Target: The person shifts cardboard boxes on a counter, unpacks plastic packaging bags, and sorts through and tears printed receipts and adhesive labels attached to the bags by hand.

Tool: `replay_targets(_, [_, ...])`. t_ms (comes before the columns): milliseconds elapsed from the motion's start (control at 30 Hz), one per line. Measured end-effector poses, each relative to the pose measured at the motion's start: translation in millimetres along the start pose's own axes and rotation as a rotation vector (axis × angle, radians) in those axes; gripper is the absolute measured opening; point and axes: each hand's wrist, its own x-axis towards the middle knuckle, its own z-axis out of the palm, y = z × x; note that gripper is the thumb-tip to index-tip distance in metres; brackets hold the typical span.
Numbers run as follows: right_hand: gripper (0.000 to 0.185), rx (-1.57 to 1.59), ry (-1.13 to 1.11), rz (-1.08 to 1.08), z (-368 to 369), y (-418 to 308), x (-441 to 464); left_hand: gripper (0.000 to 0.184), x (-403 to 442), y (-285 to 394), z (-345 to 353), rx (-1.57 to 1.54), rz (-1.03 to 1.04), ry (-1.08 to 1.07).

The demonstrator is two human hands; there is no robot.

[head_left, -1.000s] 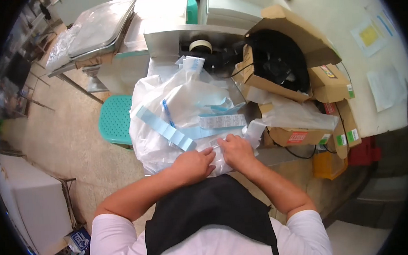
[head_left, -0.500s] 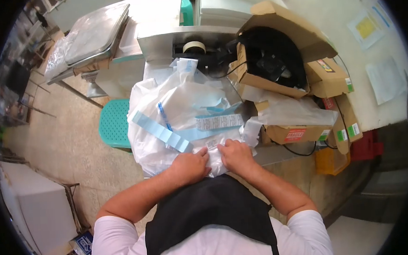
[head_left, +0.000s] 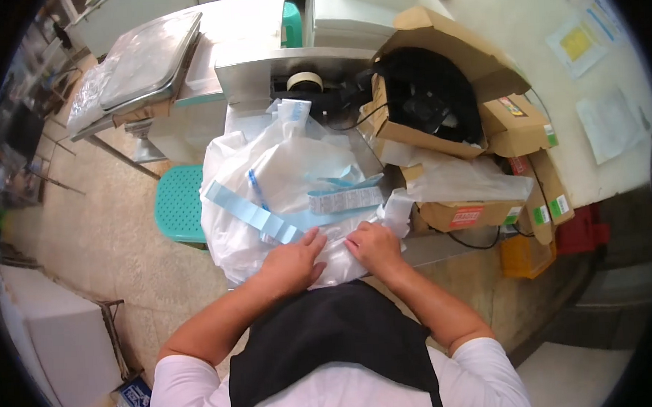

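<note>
A white plastic bag (head_left: 237, 160) lies in a broad, crumpled heap on the metal table in front of me. My left hand (head_left: 294, 263) rests on its near part, fingers stretched out towards the right, close to the end of a pale blue folded strip (head_left: 246, 210). My right hand (head_left: 376, 245) is beside it, fingers curled together against the plastic; what is between them is hidden. Above that hand, a strip of printed labels (head_left: 346, 200) lies on more pale blue strip. A blue-and-white pen-like stick (head_left: 258, 190) lies on the bag.
Open cardboard boxes (head_left: 468, 213) stand to the right, one holding a black object (head_left: 437, 89) with a cable. Behind the bag is a tape roll (head_left: 305, 81). A green stool (head_left: 179, 204) stands left, near a table with metal trays (head_left: 152, 62).
My left hand has shifted slightly left and up, its fingers stretching further. My right hand's fingers have curled in. The small printed label between my hands no longer shows.
</note>
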Motion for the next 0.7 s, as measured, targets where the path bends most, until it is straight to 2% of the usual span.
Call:
replay_targets(100, [0.013, 0.034, 0.049, 0.013, -6.3, -6.6, 0.5, 0.065, 1.4, 1.4, -6.1, -0.01, -0.042, 0.005])
replay_targets(200, [0.012, -0.137, -0.003, 0.073, -9.2, -6.7, -4.1, 0.067, 5.8, -7.1, -3.2, -0.003, -0.033, 0.005])
replay_targets(300, [0.014, -0.129, -0.168, 0.083, -12.8, -5.5, -7.2, 0.068, 8.1, -12.6, -0.4, 0.024, -0.026, 0.015])
replay_targets(567, [0.013, 0.058, 0.08, 0.04, -38.3, -26.0, -1.1, 0.074, 17.7, -12.0, -11.6, 0.069, -0.108, 0.03])
replay_targets(700, [0.01, 0.194, 0.115, -0.001, -63.8, -34.3, 5.7, 0.091, 22.5, -19.4, -19.8, 0.071, -0.128, 0.051])
